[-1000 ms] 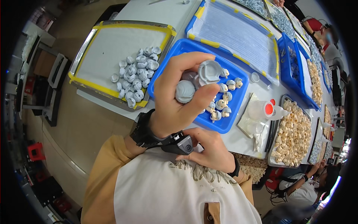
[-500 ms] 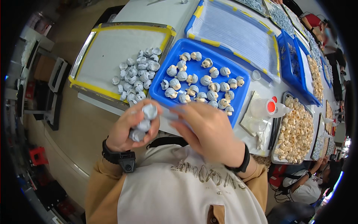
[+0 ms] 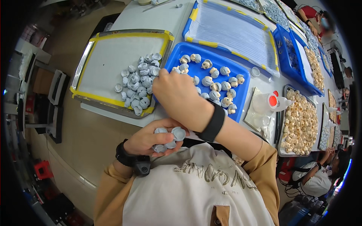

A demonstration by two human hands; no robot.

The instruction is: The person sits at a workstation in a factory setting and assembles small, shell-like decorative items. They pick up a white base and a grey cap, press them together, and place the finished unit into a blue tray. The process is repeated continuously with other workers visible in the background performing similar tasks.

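My left hand is curled palm up near the table's front edge, around several hollow grey-blue cup-shaped caps. My right arm crosses in front of the blue tray. My right hand is over that tray's left edge, beside a pile of the same caps. Its fingers point down and are mostly hidden behind the back of the hand, so what they hold cannot be seen. The pile lies on a white sheet in a yellow-taped tray. Small cream figure heads wearing grey-blue caps are spread over the blue tray.
At the back lies a blue-edged tray lined with white sheeting. Squeeze bottles with red parts and a small clear cup are on the right. Beyond them is a tray full of cream pieces. Other people sit farther right.
My right hand has moved left and away from me, from beside my left hand to the cap pile. My left hand has shifted slightly right and nearer my body, still holding caps.
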